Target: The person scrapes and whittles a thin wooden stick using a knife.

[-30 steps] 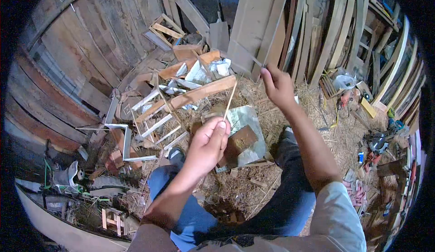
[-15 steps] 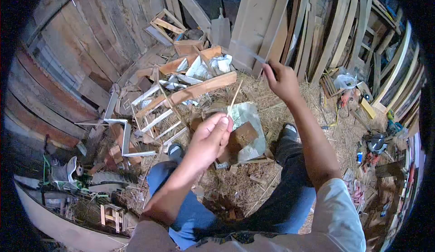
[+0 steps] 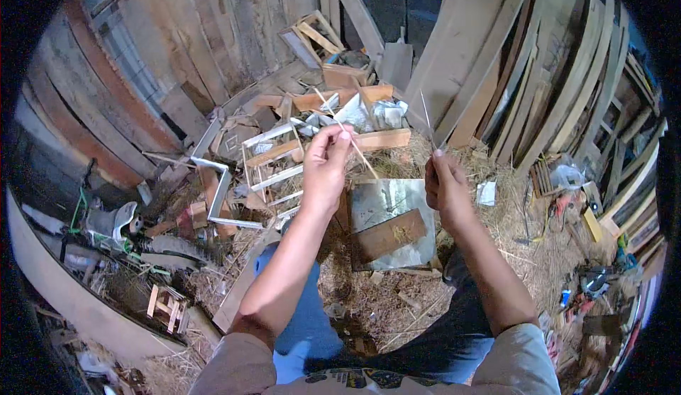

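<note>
My left hand [image 3: 328, 159] pinches a thin, pale wooden stick [image 3: 363, 159] between thumb and fingertips. The stick slants from upper left to lower right, its lower end over a greyish reflective sheet [image 3: 369, 207]. To the right, my right hand [image 3: 448, 188] is closed round the handle of a knife [image 3: 426, 117], its narrow blade pointing up. Blade and stick are apart. A brown board [image 3: 391, 234] rests on the sheet between my legs; the knife's handle is mostly hidden in my fist.
Wooden frames [image 3: 273, 178] and scrap pieces lie in a heap ahead. Long planks [image 3: 553, 75] lean at the right. A white angled strip [image 3: 225, 182] stands at left. Power tools [image 3: 594, 281] lie at far right, and wood shavings [image 3: 496, 232] cover the ground.
My left hand has risen, and the stick has tilted from leaning right to leaning left. My right hand has come lower, with the knife now pointing upward. The head view has shifted left.
</note>
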### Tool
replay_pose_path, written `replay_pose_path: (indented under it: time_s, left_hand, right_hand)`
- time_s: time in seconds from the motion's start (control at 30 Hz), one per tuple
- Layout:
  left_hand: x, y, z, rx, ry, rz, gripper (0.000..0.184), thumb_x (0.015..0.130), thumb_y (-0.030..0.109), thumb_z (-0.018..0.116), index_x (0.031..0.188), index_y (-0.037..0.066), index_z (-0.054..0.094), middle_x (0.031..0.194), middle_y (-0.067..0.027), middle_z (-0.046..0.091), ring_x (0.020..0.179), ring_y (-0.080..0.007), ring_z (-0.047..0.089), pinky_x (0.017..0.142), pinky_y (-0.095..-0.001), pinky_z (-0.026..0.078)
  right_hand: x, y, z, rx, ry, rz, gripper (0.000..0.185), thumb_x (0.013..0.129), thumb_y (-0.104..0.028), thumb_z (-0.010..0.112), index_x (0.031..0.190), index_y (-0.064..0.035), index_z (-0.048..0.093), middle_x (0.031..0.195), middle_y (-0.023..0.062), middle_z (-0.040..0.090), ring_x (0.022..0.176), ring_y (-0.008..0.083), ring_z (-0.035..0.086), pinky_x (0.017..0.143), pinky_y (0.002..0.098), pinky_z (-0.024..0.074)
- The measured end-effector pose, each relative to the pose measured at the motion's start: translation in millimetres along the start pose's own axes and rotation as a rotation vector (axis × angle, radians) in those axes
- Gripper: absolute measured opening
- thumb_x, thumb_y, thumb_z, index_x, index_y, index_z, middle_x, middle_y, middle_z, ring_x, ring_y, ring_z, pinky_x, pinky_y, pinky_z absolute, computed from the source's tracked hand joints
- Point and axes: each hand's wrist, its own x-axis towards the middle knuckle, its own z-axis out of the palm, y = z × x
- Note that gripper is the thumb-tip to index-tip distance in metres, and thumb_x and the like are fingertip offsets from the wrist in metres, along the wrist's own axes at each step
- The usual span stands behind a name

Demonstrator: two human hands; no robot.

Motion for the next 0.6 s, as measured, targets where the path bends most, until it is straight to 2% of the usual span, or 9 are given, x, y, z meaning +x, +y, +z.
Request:
replay_pose_path:
  time_s: [0.07, 0.13, 0.17, 0.3, 0.33, 0.4, 0.47, 0.53, 0.6]
  left_hand:
    - [4.0, -9.3, -2.7, -0.016, 0.035, 0.050, 0.014, 0.103, 0.016, 0.063, 0.111, 0.005, 0.066, 0.100, -0.0011, 0.065, 0.090, -0.0092, 0.059, 0.084, -0.0268, 0.050]
    - [6.7, -9.2, -3.6, 0.080, 0.069, 0.143, 0.015, 0.103, 0.015, 0.062, 0.111, 0.003, 0.065, 0.103, -0.0013, 0.066, 0.094, -0.0086, 0.059, 0.088, -0.0258, 0.048]
    - [6.9, -11.0, -0.3, 0.031, 0.102, 0.150, 0.014, 0.103, 0.014, 0.063, 0.110, 0.003, 0.065, 0.100, -0.0009, 0.065, 0.092, -0.0082, 0.058, 0.087, -0.0251, 0.047]
    - [3.9, -17.6, 5.6, 0.028, 0.090, 0.201, 0.014, 0.102, 0.014, 0.064, 0.109, 0.002, 0.065, 0.099, -0.0008, 0.065, 0.091, -0.0077, 0.058, 0.085, -0.0242, 0.046]
    - [1.5, -18.5, 7.3, 0.027, 0.086, 0.191, 0.014, 0.102, 0.015, 0.064, 0.109, 0.002, 0.065, 0.100, -0.0009, 0.065, 0.091, -0.0075, 0.058, 0.085, -0.0239, 0.046]
    - [-1.5, -17.5, 11.2, 0.028, 0.072, 0.187, 0.015, 0.102, 0.015, 0.065, 0.108, 0.002, 0.065, 0.100, -0.0009, 0.065, 0.091, -0.0073, 0.058, 0.084, -0.0236, 0.046]
    - [-7.0, -15.5, 17.2, 0.054, 0.106, 0.149, 0.010, 0.102, 0.012, 0.062, 0.107, 0.003, 0.063, 0.096, -0.0018, 0.065, 0.085, -0.0094, 0.058, 0.081, -0.0265, 0.048]
    - [-9.7, -15.0, 21.1, 0.058, 0.094, 0.156, 0.009, 0.102, 0.012, 0.062, 0.106, 0.003, 0.064, 0.098, -0.0017, 0.065, 0.085, -0.0092, 0.057, 0.081, -0.0262, 0.048]
    - [-13.1, -15.6, 24.7, 0.039, 0.080, 0.164, 0.013, 0.102, 0.016, 0.066, 0.105, 0.003, 0.065, 0.096, 0.0011, 0.065, 0.087, -0.0056, 0.057, 0.080, -0.0222, 0.045]
  right_hand:
    - [-6.1, -0.7, 8.8, 0.002, 0.002, 0.029, 0.043, 0.106, -0.047, 0.053, 0.075, -0.0163, 0.052, 0.058, -0.0085, 0.039, 0.044, 0.0050, 0.030, 0.041, 0.0260, 0.0212]
    - [-4.5, 8.2, 14.6, -0.035, 0.007, 0.011, 0.041, 0.105, -0.045, 0.055, 0.075, -0.0171, 0.051, 0.056, -0.0084, 0.037, 0.041, 0.0069, 0.026, 0.040, 0.0264, 0.0175]
    - [-3.5, 11.9, 17.1, -0.066, 0.031, -0.005, 0.039, 0.102, -0.042, 0.061, 0.075, -0.0163, 0.051, 0.055, -0.0090, 0.037, 0.040, 0.0075, 0.029, 0.039, 0.0265, 0.0195]
    - [-6.4, 20.4, 24.5, -0.098, 0.059, 0.068, 0.037, 0.098, -0.040, 0.069, 0.076, -0.0145, 0.054, 0.054, -0.0093, 0.038, 0.039, 0.0065, 0.031, 0.038, 0.0276, 0.0229]
    - [-6.9, 22.3, 25.4, -0.094, 0.067, 0.065, 0.037, 0.098, -0.040, 0.069, 0.076, -0.0145, 0.054, 0.054, -0.0093, 0.038, 0.039, 0.0065, 0.031, 0.038, 0.0276, 0.0229]
    - [-3.7, 30.5, 26.4, -0.051, 0.060, 0.162, 0.043, 0.098, -0.049, 0.066, 0.075, -0.0128, 0.058, 0.054, -0.0082, 0.040, 0.041, 0.0069, 0.033, 0.040, 0.0269, 0.0264]
    - [-2.2, 33.8, 26.3, -0.047, 0.045, 0.130, 0.044, 0.098, -0.050, 0.064, 0.079, -0.0105, 0.064, 0.053, -0.0075, 0.039, 0.040, 0.0069, 0.032, 0.039, 0.0273, 0.0268]
    - [-1.9, 33.1, 28.6, -0.012, 0.026, 0.154, 0.044, 0.099, -0.050, 0.063, 0.090, -0.0083, 0.070, 0.052, -0.0073, 0.037, 0.041, 0.0068, 0.032, 0.040, 0.0277, 0.0265]
    - [1.1, 35.9, 30.1, 0.006, 0.042, 0.165, 0.043, 0.100, -0.050, 0.062, 0.095, -0.0078, 0.071, 0.052, -0.0073, 0.036, 0.042, 0.0069, 0.032, 0.040, 0.0277, 0.0263]
